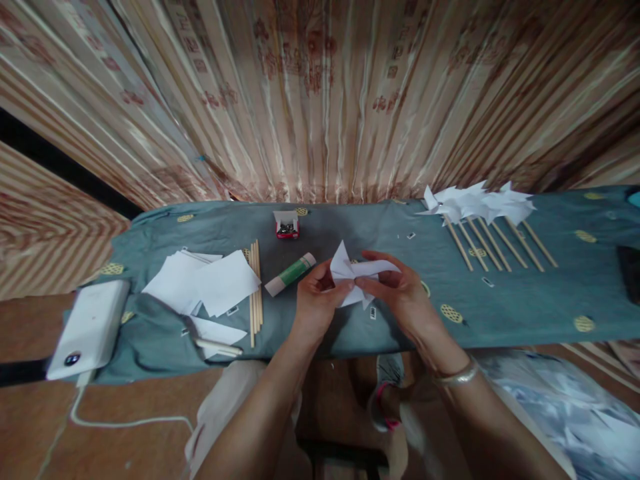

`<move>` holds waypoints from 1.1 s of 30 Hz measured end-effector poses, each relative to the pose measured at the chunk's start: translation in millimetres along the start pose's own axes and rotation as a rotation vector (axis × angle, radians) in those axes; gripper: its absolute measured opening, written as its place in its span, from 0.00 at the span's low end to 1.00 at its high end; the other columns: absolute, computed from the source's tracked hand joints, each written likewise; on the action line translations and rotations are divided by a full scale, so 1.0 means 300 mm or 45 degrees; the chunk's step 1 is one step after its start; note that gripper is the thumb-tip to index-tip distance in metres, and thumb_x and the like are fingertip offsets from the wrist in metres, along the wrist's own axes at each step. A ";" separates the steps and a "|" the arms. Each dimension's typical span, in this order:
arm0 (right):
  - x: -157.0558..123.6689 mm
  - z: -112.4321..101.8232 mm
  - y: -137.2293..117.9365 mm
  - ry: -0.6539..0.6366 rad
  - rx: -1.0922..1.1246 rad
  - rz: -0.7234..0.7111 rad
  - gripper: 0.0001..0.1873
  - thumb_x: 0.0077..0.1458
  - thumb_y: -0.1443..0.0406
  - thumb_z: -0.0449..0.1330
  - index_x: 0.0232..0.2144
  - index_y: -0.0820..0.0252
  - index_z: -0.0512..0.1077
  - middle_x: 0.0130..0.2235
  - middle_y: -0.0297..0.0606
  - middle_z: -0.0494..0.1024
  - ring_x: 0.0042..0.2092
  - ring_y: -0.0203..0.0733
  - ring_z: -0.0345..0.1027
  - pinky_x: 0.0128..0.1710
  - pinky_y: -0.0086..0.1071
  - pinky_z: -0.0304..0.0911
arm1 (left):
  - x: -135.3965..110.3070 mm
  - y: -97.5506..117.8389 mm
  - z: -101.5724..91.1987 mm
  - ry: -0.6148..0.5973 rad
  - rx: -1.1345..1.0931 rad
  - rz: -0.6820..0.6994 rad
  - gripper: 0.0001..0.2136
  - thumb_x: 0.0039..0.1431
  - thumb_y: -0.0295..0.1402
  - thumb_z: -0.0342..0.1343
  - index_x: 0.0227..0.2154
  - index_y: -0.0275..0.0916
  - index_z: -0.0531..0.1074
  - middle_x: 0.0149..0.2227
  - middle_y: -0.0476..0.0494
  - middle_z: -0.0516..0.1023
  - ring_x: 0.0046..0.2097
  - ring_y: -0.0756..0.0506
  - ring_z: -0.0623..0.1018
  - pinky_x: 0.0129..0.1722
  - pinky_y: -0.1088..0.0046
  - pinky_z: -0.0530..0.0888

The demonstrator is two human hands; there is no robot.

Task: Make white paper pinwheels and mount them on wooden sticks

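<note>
A white paper pinwheel [343, 264] is held between my two hands above the front middle of the cloth. My left hand [320, 293] pinches its left side, with the thumb at the centre. From the right, my right hand [400, 287] grips the paper, its thumb also at the middle and the fingers behind a curled blade. Whether a pin is in the centre is hidden by the thumbs. A green and white glue stick [291, 273] lies just left of my left hand. Beyond it stands an open small red box [287, 229] with dark metal bits inside.
Wooden sticks [255, 293] lie beside white paper sheets [220, 283] on the left. A scissors-like tool [218, 347] rests near the front edge. A white power bank [93, 327] with a cable sits at the left end. Several pinwheels on sticks [480, 203] lie back right. A curtain [320, 100] hangs behind.
</note>
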State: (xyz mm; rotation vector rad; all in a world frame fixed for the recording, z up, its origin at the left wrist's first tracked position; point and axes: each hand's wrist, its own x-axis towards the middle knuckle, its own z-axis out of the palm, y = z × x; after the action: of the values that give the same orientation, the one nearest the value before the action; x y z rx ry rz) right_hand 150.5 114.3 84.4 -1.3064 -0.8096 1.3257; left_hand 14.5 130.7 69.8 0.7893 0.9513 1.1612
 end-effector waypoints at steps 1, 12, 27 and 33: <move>-0.001 0.003 0.000 0.001 -0.004 0.001 0.35 0.30 0.60 0.75 0.45 0.60 0.73 0.25 0.32 0.80 0.25 0.37 0.70 0.23 0.28 0.63 | -0.002 0.002 -0.001 0.008 -0.012 -0.003 0.18 0.37 0.31 0.68 0.36 0.36 0.77 0.30 0.49 0.81 0.30 0.48 0.77 0.34 0.72 0.73; -0.016 0.040 -0.001 -0.048 0.140 0.055 0.26 0.31 0.62 0.75 0.37 0.57 0.76 0.31 0.33 0.82 0.32 0.41 0.75 0.35 0.34 0.70 | -0.029 0.008 -0.017 0.073 0.002 0.032 0.17 0.37 0.31 0.68 0.35 0.38 0.77 0.32 0.49 0.82 0.34 0.47 0.79 0.37 0.70 0.74; -0.037 0.037 -0.015 -0.046 0.186 0.007 0.20 0.32 0.64 0.75 0.32 0.56 0.77 0.32 0.33 0.82 0.33 0.40 0.75 0.36 0.32 0.69 | -0.062 0.033 -0.127 0.179 0.065 0.176 0.19 0.50 0.47 0.63 0.38 0.37 0.79 0.36 0.41 0.82 0.35 0.46 0.79 0.36 0.72 0.73; -0.028 0.038 -0.035 -0.039 0.167 -0.068 0.18 0.33 0.63 0.75 0.31 0.56 0.77 0.31 0.34 0.82 0.32 0.40 0.76 0.34 0.33 0.70 | -0.083 0.115 -0.252 0.305 0.389 0.312 0.10 0.45 0.38 0.66 0.29 0.38 0.80 0.28 0.46 0.81 0.34 0.46 0.78 0.39 0.70 0.73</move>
State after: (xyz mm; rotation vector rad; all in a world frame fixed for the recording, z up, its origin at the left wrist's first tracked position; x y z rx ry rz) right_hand 140.6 110.9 98.3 -1.1566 -0.7607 1.3362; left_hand -71.1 116.6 75.2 1.0500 1.2780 1.3618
